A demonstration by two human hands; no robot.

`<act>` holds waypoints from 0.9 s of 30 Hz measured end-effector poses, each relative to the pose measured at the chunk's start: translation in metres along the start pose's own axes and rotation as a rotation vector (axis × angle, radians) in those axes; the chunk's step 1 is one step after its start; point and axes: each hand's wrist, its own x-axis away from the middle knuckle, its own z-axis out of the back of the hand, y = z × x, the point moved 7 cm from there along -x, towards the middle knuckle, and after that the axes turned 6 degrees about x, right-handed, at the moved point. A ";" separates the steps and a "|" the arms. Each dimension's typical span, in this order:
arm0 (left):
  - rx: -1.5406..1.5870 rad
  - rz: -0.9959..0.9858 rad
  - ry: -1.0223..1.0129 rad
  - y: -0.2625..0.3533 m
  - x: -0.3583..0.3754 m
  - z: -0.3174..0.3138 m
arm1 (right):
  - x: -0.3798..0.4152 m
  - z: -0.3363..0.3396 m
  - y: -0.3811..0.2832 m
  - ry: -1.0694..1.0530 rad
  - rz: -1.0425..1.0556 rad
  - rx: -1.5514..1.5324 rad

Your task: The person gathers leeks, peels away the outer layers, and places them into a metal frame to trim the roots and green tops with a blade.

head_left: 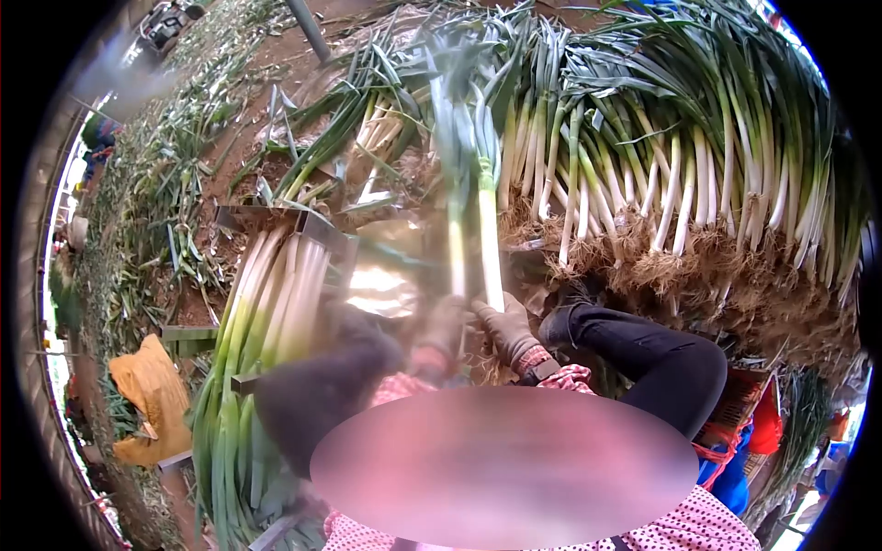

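Two long leeks stand side by side in front of me, leaves pointing away. My right hand [505, 329], gloved, is closed round the root end of the right leek [489, 230]. Just left of it my left hand [443, 326], also gloved and blurred by motion, is closed at the base of the left leek [457, 239]. A bundle of leeks [241, 340] lies in a metal frame [322, 230] to the left. Beyond my right hand spreads a large pile of leeks [698, 184] with muddy roots.
A few more leeks [377, 133] lie beyond the frame. A yellow-brown cloth [152, 399] is at the far left. Leaf scraps [156, 220] cover the ground. My bent leg [652, 358] and a red basket [735, 404] are on the right.
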 end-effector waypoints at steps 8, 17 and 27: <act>-0.291 -0.292 -0.491 -0.025 -0.022 -0.032 | -0.008 0.012 0.016 -0.176 0.039 0.352; -1.211 -1.371 0.071 0.172 0.124 -0.113 | 0.188 0.132 -0.135 -0.666 -0.233 0.116; -1.513 -2.311 0.921 0.330 0.351 0.018 | 0.250 0.079 -0.258 -0.947 0.074 0.733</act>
